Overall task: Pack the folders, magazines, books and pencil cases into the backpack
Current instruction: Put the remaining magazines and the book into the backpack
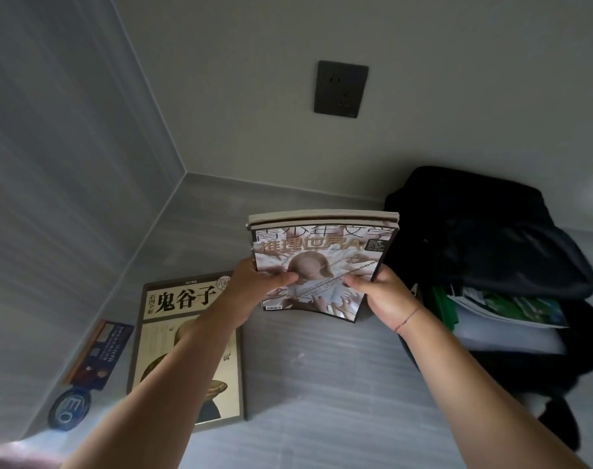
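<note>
While thumbs point(283, 279) pinch magazines point(322, 255), hands point(251, 286) point(386, 296) seemingly aloft.

At centre, lifted clear of the surface point(322, 384), a stack of magazines point(322, 262), top edge tilted away. At its near left corner, the left hand point(254, 282), thumb on the front cover; at its near right corner, the right hand point(379, 296), thumb likewise on the cover. To the right, just beside the stack and near the back wall, the backpack point(484, 238), mouth toward the viewer, with folders and booklets point(504, 309) stacked inside. To the left, flat on the surface under the left forearm, a large book point(187, 333). Farther left, along the side wall, a smaller book point(100, 353), and just before its near end a small round item point(69, 407). On the back wall, above the stack, a socket point(341, 89).
</note>
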### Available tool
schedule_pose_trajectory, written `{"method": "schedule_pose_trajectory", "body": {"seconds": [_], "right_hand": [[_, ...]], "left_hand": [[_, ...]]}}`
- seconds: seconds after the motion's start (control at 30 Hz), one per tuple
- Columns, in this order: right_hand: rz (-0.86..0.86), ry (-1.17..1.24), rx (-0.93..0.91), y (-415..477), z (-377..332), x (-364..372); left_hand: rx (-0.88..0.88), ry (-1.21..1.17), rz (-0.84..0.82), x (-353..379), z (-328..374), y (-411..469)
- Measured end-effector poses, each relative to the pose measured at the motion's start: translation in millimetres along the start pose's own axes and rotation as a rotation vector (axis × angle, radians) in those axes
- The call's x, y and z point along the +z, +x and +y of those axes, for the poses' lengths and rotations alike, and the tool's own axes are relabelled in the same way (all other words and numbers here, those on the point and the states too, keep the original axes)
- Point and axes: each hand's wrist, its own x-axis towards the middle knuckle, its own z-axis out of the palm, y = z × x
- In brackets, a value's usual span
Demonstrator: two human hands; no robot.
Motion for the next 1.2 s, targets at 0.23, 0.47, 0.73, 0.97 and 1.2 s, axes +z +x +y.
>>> {"method": "schedule_pose_trajectory", "body": {"seconds": [0.23, 0.47, 0.73, 0.97, 1.2], "right_hand": [[0.245, -0.174, 0.058, 1, 14, 10], [0.214, -0.274, -0.118, -65, -48, -21], [0.468, -0.134, -0.166, -165, -50, -116], [0.682, 0.248, -0.104, -258, -32, -189], [0.743, 0.464, -0.006, -310, 2, -216]], "left_hand": [[-0.012, 0.02, 0.082, 12, 6, 6], [-0.06, -0.219, -0.066, 54, 31, 1], [0.045, -0.028, -0.224, 183, 51, -16], [0.61, 0.782, -0.321, 254, 44, -3], [0.79, 1.452, -0.366, 297, 20, 30]]}}
